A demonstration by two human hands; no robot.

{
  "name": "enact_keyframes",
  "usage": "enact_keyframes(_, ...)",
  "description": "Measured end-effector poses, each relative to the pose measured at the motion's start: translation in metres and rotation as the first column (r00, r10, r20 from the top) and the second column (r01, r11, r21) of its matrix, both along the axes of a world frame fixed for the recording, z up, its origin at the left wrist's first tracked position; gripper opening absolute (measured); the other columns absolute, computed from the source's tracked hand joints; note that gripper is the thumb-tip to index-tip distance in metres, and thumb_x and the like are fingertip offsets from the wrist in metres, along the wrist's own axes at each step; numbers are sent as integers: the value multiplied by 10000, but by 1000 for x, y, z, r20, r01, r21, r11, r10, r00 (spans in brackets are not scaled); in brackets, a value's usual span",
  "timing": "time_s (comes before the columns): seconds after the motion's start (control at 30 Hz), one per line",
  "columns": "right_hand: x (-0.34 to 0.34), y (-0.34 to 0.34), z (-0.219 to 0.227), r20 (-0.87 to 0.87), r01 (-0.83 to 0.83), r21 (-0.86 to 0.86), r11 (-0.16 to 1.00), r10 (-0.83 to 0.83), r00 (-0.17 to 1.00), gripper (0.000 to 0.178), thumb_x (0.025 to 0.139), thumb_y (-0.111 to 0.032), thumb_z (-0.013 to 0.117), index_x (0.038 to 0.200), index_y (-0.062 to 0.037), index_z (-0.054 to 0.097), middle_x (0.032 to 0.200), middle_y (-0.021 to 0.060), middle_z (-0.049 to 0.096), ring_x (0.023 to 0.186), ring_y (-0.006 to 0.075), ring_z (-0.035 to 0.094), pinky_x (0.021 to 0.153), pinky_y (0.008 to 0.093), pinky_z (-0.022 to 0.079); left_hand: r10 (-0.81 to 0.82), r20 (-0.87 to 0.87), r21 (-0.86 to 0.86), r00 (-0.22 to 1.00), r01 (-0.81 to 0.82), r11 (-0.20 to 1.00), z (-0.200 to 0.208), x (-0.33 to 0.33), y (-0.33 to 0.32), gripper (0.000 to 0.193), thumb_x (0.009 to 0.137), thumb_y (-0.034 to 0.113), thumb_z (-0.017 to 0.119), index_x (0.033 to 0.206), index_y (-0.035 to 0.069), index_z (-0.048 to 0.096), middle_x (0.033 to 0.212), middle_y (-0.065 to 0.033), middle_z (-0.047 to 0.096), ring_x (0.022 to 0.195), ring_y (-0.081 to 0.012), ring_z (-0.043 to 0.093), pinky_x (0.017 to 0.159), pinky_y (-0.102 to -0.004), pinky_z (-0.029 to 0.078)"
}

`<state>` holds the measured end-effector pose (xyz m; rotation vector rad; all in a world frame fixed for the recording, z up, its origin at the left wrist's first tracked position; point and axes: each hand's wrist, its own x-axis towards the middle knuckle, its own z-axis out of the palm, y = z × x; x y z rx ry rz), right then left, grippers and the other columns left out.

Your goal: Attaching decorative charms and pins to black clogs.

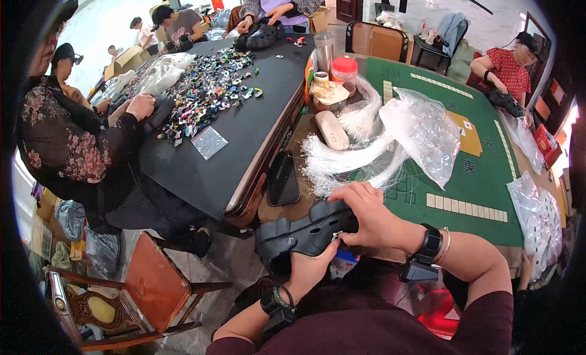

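Note:
A black clog with holes and a chunky sole [278,238] is held up at the near edge of the green table. My left hand [310,268] is closed round its lower side, thumb pointing toward the toe end. From above, my right hand [373,219] grips the clog's other end, with its fingers over the top. By the right thumb, a small white piece [336,236] shows at a hole; its exact kind is too small to make out. Just beyond the clog lies a bundle of thin white plastic strands [339,166], partly under a clear plastic bag [424,132].
A dark phone [284,179] and a beige oval object [331,130] lie nearby, with a red-lidded jar [345,71] behind. Tile rows [467,207] line the green table. Co-workers surround a black table [244,132] heaped with colourful small pieces [213,86]. A wooden chair [157,282] stands left.

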<state>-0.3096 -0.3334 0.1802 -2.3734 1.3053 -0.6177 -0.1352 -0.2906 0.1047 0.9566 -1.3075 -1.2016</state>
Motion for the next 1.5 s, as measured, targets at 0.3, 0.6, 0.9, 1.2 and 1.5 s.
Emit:
enact_keyframes(0.3, 7, 8, -13, -3, 102, -183, 978, -104, 995, 557, 652, -168, 754, 1155, -143, 517, 1230, 101, 500, 1168, 325, 433, 947, 478, 314, 141, -81, 57, 987, -136, 989, -12, -13, -10, 185, 833, -7, 678, 1017, -22, 661, 992, -34, 689, 901, -115, 641, 807, -282, 503)
enact_keyframes(0.6, -20, -30, -3, 73, -208, 46, 977, 204, 976, 656, 699, -216, 783, 1281, -122, 494, 1367, 109, 484, 1278, 320, 422, 1068, 445, 314, 4, -345, 249, 939, 88, 965, 14, 0, -10, 300, 871, -39, 649, 1167, -18, 613, 1138, -66, 651, 1012, -128, 626, 896, -275, 502)
enact_keyframes(0.9, -19, -38, -1, 91, -224, 128, 966, 214, 973, 640, 717, -184, 752, 1299, -99, 500, 1381, 134, 479, 1291, 329, 417, 1095, 438, 303, -61, -395, 256, 917, 174, 951, 11, 7, -21, 338, 861, -70, 632, 1194, -24, 600, 1174, -84, 642, 1058, -152, 617, 938, -292, 491)
enact_keyframes(1.2, -29, -79, -9, 453, -321, 545, 775, 50, 890, 420, 909, -97, 528, 1325, -34, 527, 1266, 70, 567, 1202, 156, 486, 1057, 309, 364, 120, -554, 528, 824, 237, 815, 26, 16, -44, 266, 852, 6, 652, 1107, -59, 617, 1068, -105, 656, 982, -192, 641, 886, -324, 507)
enact_keyframes(1.5, -14, -89, -7, 330, -307, 441, 843, 165, 929, 417, 850, -232, 628, 1230, -62, 606, 1155, 87, 627, 1049, 165, 573, 940, 301, 451, 121, -445, 508, 887, 139, 850, 26, 15, -50, 301, 848, -11, 671, 1136, -83, 620, 1081, -139, 671, 930, -198, 673, 818, -319, 545)
